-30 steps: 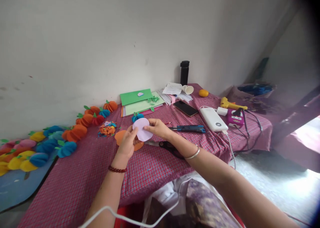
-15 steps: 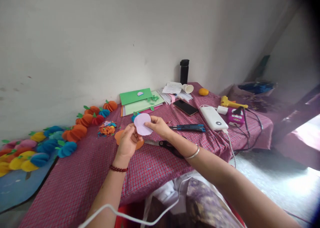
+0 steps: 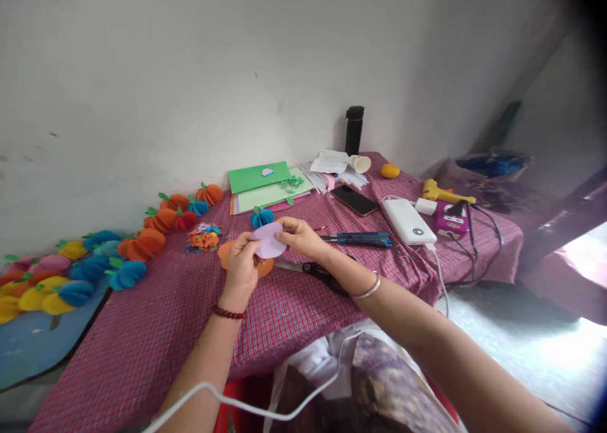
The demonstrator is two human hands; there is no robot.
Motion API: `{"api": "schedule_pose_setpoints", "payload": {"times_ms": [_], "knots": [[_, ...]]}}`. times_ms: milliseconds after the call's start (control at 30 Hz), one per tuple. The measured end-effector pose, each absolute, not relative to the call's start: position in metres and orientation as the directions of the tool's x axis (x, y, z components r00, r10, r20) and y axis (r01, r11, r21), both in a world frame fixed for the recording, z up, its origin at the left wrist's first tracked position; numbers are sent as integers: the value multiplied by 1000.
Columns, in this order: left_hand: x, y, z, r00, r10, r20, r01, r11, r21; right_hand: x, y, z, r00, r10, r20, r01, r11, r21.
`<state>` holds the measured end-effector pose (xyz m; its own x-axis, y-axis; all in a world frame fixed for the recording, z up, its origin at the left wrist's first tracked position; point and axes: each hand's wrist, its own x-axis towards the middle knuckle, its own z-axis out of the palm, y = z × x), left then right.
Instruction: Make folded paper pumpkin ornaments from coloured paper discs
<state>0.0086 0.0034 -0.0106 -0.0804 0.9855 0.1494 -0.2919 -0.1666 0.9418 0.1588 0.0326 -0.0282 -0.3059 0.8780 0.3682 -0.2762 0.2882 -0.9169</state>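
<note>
A pale purple paper circle (image 3: 269, 242) is held up between both hands over the table. My left hand (image 3: 242, 262) pinches its left edge, and my right hand (image 3: 300, 237) grips its upper right edge with thumb and fingers. Orange paper pieces (image 3: 265, 268) lie beneath, partly hidden by my left hand. Close by on the cloth rest scissors (image 3: 310, 269), their handles partly behind my right forearm. Just beyond the hands sits a small blue paper pumpkin (image 3: 262, 217) with a green leaf.
Several paper pumpkins (image 3: 142, 246) line the left side. Orange scraps (image 3: 203, 237) lie beside them. Green sheets (image 3: 258, 177) are at the back. A blue cutter (image 3: 363, 239), phone (image 3: 354, 200), white power bank (image 3: 409, 221), purple power strip (image 3: 450, 220), yellow glue gun (image 3: 446, 194) and black bottle (image 3: 354, 129) stand rightward.
The purple circle has tipped from facing me to a flatter slant. My left thumb and fingers have closed on its left edge. The blue pumpkin behind shows more fully.
</note>
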Motion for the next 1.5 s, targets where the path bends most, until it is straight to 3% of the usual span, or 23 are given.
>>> {"api": "schedule_pose_setpoints", "payload": {"times_ms": [333, 967, 1167, 1500], "knots": [[6, 0, -8, -63, 983, 174, -428, -184, 885, 158, 24, -22, -349, 884, 312, -385, 169, -907], [1, -3, -8, 2, 982, 191, -426, -172, 888, 165, 18, -11, -388, 770, 507, -157, 487, -859], [4, -3, -6, 14, 982, 186, -354, -169, 920, 164, 18, -11, -329, 773, 542, -87, 547, -833], [9, -3, -10, 135, 990, 42, -414, 17, 910, 165, 20, -12, -219, 808, 547, -34, 554, -832]]}}
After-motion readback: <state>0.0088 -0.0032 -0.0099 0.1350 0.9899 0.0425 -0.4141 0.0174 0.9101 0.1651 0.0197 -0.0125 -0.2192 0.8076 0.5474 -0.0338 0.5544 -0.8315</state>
